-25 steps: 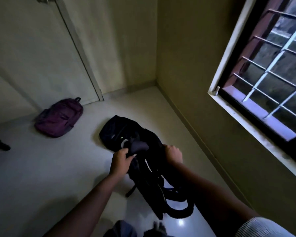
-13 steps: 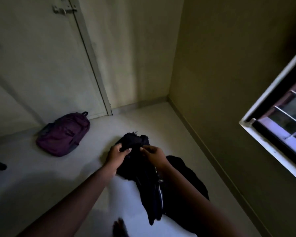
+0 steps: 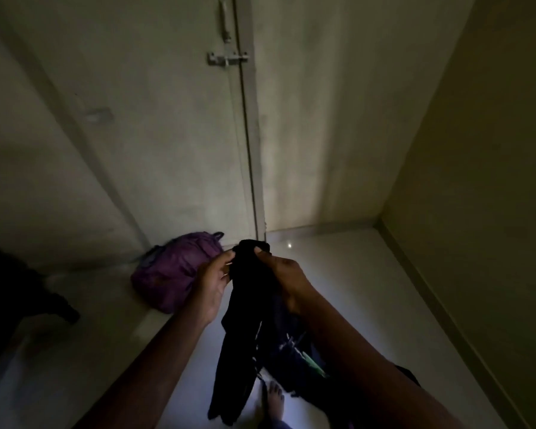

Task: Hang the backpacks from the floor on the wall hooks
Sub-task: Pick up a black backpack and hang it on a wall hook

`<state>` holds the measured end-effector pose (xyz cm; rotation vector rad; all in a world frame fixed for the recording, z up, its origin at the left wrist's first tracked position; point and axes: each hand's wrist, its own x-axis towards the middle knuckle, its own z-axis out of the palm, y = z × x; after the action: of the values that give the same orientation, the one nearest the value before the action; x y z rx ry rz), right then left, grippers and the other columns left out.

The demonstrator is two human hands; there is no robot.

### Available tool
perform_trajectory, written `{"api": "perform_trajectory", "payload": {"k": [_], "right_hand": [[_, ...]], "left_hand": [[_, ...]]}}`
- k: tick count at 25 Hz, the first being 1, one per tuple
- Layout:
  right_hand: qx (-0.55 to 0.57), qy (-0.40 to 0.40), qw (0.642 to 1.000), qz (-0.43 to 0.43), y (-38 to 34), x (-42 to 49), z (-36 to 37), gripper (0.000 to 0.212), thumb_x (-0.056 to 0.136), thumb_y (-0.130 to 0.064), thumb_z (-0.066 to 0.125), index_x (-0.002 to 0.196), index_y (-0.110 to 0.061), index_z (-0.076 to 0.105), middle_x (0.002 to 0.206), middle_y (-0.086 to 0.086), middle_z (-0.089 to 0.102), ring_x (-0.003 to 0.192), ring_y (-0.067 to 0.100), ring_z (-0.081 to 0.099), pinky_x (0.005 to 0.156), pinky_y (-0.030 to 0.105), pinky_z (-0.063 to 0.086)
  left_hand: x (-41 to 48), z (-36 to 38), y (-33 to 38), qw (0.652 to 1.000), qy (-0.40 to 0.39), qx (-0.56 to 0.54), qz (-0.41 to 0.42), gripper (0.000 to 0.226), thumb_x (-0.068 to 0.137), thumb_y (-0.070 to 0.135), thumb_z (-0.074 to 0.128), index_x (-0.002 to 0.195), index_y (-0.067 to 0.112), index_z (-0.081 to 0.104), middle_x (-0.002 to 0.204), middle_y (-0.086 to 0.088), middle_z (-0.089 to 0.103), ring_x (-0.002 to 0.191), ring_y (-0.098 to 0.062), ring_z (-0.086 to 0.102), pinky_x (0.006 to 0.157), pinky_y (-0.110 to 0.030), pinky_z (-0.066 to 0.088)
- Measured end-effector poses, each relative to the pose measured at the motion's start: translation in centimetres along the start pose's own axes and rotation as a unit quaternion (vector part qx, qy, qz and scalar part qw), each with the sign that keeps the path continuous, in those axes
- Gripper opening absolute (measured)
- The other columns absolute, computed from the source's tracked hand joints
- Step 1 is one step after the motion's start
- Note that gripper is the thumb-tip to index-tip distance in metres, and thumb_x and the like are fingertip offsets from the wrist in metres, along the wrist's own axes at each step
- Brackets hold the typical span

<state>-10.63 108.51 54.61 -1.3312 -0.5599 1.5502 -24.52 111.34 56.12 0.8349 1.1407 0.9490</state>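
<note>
in a dim room we hold a black backpack (image 3: 248, 311) up off the floor (image 3: 337, 274), its straps dangling toward our bare foot (image 3: 274, 400). our left hand (image 3: 212, 286) and right hand (image 3: 283, 278) are both clamped on its top end, close together. behind the left hand, a purple backpack (image 3: 170, 267) lies on the floor against a pale door (image 3: 155, 144) with a metal latch (image 3: 228, 58).

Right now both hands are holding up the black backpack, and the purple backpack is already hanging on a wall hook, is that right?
Not quite. The head view shows the purple backpack lying on the floor by the door, not on a hook. Both the left hand and right hand do hold the black backpack.
</note>
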Motion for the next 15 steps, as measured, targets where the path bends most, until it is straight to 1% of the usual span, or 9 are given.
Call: {"api": "perform_trajectory", "payload": {"k": [2, 4, 6, 7, 9, 11, 12, 14, 15], "right_hand": [[-0.003, -0.012, 1.0, -0.009, -2.2, 3.4, 2.2, 0.04, 0.076, -0.031, 0.075, 0.099, 0.001, 0.071, 0.101, 0.019, 0.073, 0.088, 0.028, 0.072, 0.089, 0.038, 0.056], [0.005, -0.043, 0.999, -0.032, -4.2, 6.4, 3.8, 0.028, 0.081, -0.024, 0.071, 0.097, -0.002, 0.07, 0.096, 0.016, 0.073, 0.076, 0.022, 0.071, 0.081, 0.033, 0.057], [0.014, -0.087, 0.995, -0.049, -6.0, 8.7, 4.7, 0.026, 0.085, -0.018, 0.066, 0.105, -0.002, 0.069, 0.094, 0.012, 0.073, 0.074, 0.017, 0.071, 0.074, 0.028, 0.058], [0.012, -0.106, 0.993, -0.058, -6.9, 9.8, 4.9, 0.027, 0.086, -0.017, 0.065, 0.108, -0.003, 0.068, 0.092, 0.009, 0.074, 0.075, 0.015, 0.072, 0.072, 0.025, 0.058], [-0.013, -0.118, 0.991, -0.065, -8.9, 12.1, 5.7, 0.026, 0.088, -0.017, 0.062, 0.11, -0.004, 0.067, 0.088, 0.004, 0.074, 0.073, 0.012, 0.072, 0.067, 0.019, 0.058], [-0.054, -0.083, 0.993, -0.066, -10.5, 14.4, 6.9, 0.024, 0.089, -0.022, 0.061, 0.107, -0.007, 0.067, 0.088, 0.004, 0.072, 0.072, 0.01, 0.069, 0.063, 0.018, 0.057], [-0.075, -0.054, 0.994, -0.058, -10.9, 15.6, 7.3, 0.024, 0.089, -0.026, 0.06, 0.104, -0.008, 0.067, 0.091, 0.007, 0.072, 0.074, 0.013, 0.069, 0.066, 0.021, 0.058], [-0.153, 0.015, 0.987, -0.037, -11.0, 17.8, 8.0, 0.033, 0.088, -0.036, 0.06, 0.094, -0.004, 0.067, 0.103, 0.018, 0.071, 0.086, 0.025, 0.07, 0.083, 0.035, 0.058], [-0.226, 0.041, 0.972, -0.037, -10.8, 18.7, 8.2, 0.04, 0.087, -0.039, 0.06, 0.087, 0.0, 0.068, 0.104, 0.023, 0.071, 0.091, 0.031, 0.07, 0.089, 0.041, 0.056]], "left_hand": [[3.4, -0.6, 2.7, 1.0, 0.018, -0.014, 0.005, 0.026, 0.093, 0.01, 0.046, 0.077, 0.016, 0.065, 0.059, 0.006, 0.073, 0.058, -0.005, 0.066, 0.05, -0.014, 0.052], [6.5, -0.9, 5.5, 0.999, 0.03, -0.012, -0.007, 0.023, 0.093, 0.01, 0.048, 0.079, 0.012, 0.065, 0.067, 0.0, 0.07, 0.058, -0.008, 0.066, 0.048, -0.015, 0.052], [9.3, -1.4, 7.9, 0.998, 0.042, -0.046, -0.033, 0.017, 0.093, 0.009, 0.048, 0.099, 0.005, 0.063, 0.071, -0.002, 0.067, 0.068, -0.012, 0.061, 0.059, -0.02, 0.052], [10.9, -1.9, 8.9, 0.996, 0.049, -0.061, -0.034, 0.024, 0.093, 0.009, 0.049, 0.112, 0.001, 0.06, 0.068, -0.002, 0.069, 0.072, -0.014, 0.06, 0.064, -0.023, 0.052], [14.2, -3.0, 10.4, 0.996, 0.052, -0.072, -0.024, 0.034, 0.091, 0.008, 0.051, 0.123, -0.003, 0.054, 0.056, 0.003, 0.072, 0.068, -0.014, 0.065, 0.061, -0.023, 0.056], [16.7, -3.8, 11.1, 0.997, 0.055, -0.059, -0.009, 0.036, 0.091, 0.006, 0.05, 0.125, -0.002, 0.053, 0.052, 0.007, 0.07, 0.057, -0.008, 0.066, 0.056, -0.019, 0.056], [17.7, -3.9, 11.3, 0.997, 0.06, -0.052, 0.0, 0.036, 0.09, 0.004, 0.049, 0.126, -0.002, 0.053, 0.052, 0.009, 0.07, 0.055, -0.006, 0.065, 0.057, -0.019, 0.054], [19.1, -4.2, 11.2, 0.996, 0.065, -0.057, 0.019, 0.037, 0.09, 0.0, 0.047, 0.127, -0.002, 0.052, 0.06, 0.008, 0.072, 0.055, -0.004, 0.066, 0.062, -0.018, 0.052], [20.0, -4.4, 11.2, 0.996, 0.068, -0.06, 0.025, 0.038, 0.091, -0.001, 0.047, 0.128, -0.002, 0.051, 0.069, 0.003, 0.073, 0.057, -0.005, 0.066, 0.063, -0.017, 0.053]]}}
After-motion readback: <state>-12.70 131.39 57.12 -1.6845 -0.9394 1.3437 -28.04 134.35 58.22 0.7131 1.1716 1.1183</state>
